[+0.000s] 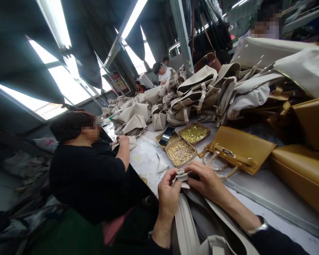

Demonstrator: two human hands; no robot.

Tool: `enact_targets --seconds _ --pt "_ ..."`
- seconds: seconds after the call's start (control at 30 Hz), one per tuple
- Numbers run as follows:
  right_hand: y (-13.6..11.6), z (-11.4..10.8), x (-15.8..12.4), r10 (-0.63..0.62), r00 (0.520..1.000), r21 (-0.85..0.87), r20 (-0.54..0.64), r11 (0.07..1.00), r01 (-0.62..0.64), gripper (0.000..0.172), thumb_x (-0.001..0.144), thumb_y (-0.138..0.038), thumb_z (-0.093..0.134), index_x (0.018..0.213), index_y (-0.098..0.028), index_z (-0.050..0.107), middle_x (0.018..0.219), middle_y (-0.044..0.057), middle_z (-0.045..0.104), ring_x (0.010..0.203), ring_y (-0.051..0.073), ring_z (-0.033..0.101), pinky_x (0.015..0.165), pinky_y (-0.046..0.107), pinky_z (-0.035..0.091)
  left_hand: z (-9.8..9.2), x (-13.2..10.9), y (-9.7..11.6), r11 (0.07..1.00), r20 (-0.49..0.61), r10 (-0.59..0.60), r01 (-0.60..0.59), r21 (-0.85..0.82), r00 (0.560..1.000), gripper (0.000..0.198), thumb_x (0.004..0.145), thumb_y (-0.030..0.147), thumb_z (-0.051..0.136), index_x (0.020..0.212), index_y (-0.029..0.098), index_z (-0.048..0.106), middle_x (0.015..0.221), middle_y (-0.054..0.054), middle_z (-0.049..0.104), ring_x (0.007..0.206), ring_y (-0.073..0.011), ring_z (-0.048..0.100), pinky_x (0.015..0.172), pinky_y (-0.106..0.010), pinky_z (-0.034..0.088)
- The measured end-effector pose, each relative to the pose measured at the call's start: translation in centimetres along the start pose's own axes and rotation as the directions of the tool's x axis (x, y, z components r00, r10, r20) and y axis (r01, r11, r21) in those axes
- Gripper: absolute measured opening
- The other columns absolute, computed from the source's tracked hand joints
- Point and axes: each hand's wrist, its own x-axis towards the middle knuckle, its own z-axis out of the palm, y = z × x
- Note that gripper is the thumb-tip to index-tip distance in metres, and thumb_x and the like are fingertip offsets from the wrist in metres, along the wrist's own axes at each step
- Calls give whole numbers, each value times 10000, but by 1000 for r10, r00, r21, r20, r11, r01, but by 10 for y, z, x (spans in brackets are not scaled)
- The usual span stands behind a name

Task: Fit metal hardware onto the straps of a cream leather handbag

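A beige handbag [186, 216] lies open across the front of my view, its dark inside showing between pale edges. At its far end my left hand [168, 189] is closed, thumb and fingers pinching a folded beige strap piece [182, 175]. From the other side my right hand [205, 180] grips the same folded piece, its fingertips partly hidden behind it. Just beyond my hands sits a shallow box of small gold metal studs [180, 151]. Behind that stands another box of gold fittings [195, 132], and a dark phone [167, 135] rests across a third box.
A mustard handbag [244, 147] with handles lies right of the boxes, beside more mustard bags [303, 173]. Beige bags [194, 85] are heaped along the table [145, 150]. A co-worker in black [87, 177] sits at left, handling a beige piece. Other people are farther back.
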Motion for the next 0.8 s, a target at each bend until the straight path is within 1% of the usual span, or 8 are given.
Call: enact_targets --seconds 0.17,0.27,0.37,0.43,0.53,0.63,0.7,0.8 --pt "-3 -3 2 26 998 -49 61 999 -23 279 814 -51 625 1028 -227 657 963 32 705 871 198 644 785 304 487 -7 1 -1 995 49 36 -40 95 998 170 832 241 707 991 188 739 973 -37 754 935 -196 695 875 -269 533" --pt "-4 -3 3 29 998 -97 56 995 -24 269 810 -54 625 1012 -229 652 932 26 703 844 195 641 764 296 476 -6 -1 -1 992 10 72 -73 101 997 161 818 228 706 973 196 734 958 -37 748 925 -198 695 875 -275 536" --pt "-5 0 0 -34 998 -128 50 991 40 238 833 -71 609 1010 -226 641 917 29 693 823 191 639 732 288 460 -5 -5 1 991 -18 91 -89 103 996 158 794 200 697 948 200 731 934 -36 746 902 -204 697 864 -287 540" --pt "-9 2 -3 -65 997 -161 38 984 71 202 854 -90 595 1005 -220 628 897 33 680 806 191 632 715 289 451 -6 -9 3 981 -41 125 -117 152 991 172 781 169 677 940 208 731 924 -32 745 896 -209 695 862 -293 537" --pt "-22 6 -6 -82 997 -224 15 971 83 110 890 -146 586 971 -216 609 830 30 643 745 189 599 677 297 438 -10 -17 8 953 -77 199 -174 246 977 219 776 140 650 965 221 725 934 -29 749 902 -217 693 862 -298 534" --pt "-42 10 -8 -134 991 -255 8 958 131 32 950 -220 572 963 -217 602 822 43 646 738 200 595 664 316 454 -18 -27 13 920 -62 274 -242 309 960 247 792 128 642 1007 230 708 958 -31 749 918 -220 701 867 -300 537" --pt "-55 12 -11 -193 981 -270 11 944 189 72 977 -243 575 1032 -215 610 884 67 686 781 215 620 692 337 487 -25 -33 17 902 -36 329 -303 308 943 237 806 116 644 1005 236 693 962 -33 746 927 -220 707 873 -303 542" --pt "-70 14 -18 -320 947 -303 10 902 307 220 986 -213 583 1205 -209 605 998 100 735 869 234 652 763 365 534 -38 -45 22 871 23 432 -423 250 902 232 842 97 645 1018 245 679 988 -47 747 961 -227 718 898 -326 559"
